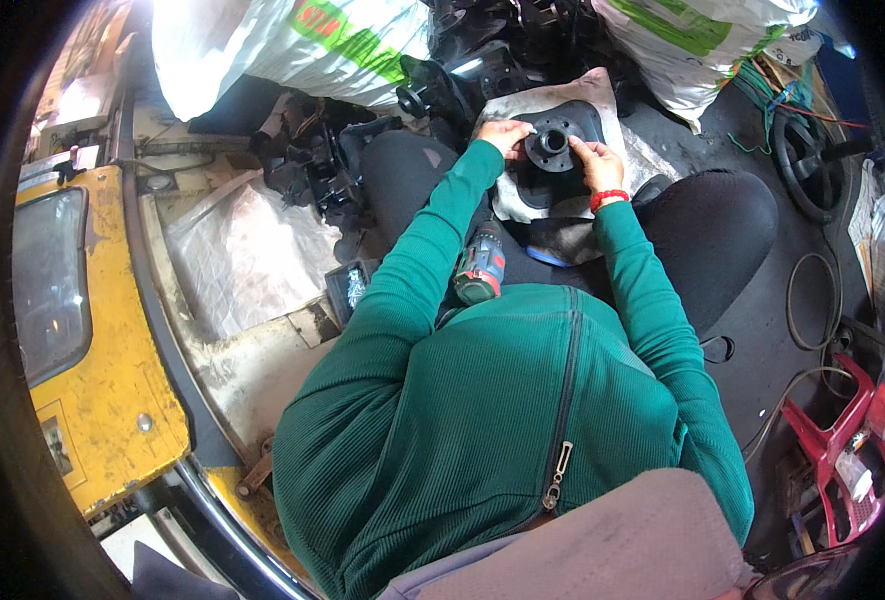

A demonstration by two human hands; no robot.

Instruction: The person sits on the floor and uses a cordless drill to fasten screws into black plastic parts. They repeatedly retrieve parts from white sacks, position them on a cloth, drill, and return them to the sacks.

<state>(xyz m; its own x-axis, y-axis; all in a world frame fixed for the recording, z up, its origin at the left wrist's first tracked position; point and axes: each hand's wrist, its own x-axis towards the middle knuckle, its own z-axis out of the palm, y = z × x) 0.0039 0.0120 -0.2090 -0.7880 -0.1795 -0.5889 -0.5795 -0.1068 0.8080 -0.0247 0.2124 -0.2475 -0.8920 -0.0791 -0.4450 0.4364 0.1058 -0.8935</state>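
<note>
A round black flanged hub (552, 143) with a raised centre ring and small holes sits on a wider black plate (564, 185) in front of me. My left hand (505, 138) is at the flange's left edge, thumb and fingertips pinched together; whatever is between them is too small to name. On the other side my right hand (598, 167), with a red band at the wrist, grips the hub's edge with its thumb beside the ring. Under the plate lies a pale, stained cloth or sack (602, 95). A grey and red cordless drill (480, 265) rests between my legs.
A small dark tray of screws (350, 287) is by my left thigh. More black moulded parts (312, 150) are heaped at left and behind the plate. Large white sacks (292, 50) stand beyond. A yellow machine panel (102, 340) is at left, a red plastic stool (832, 430) at right.
</note>
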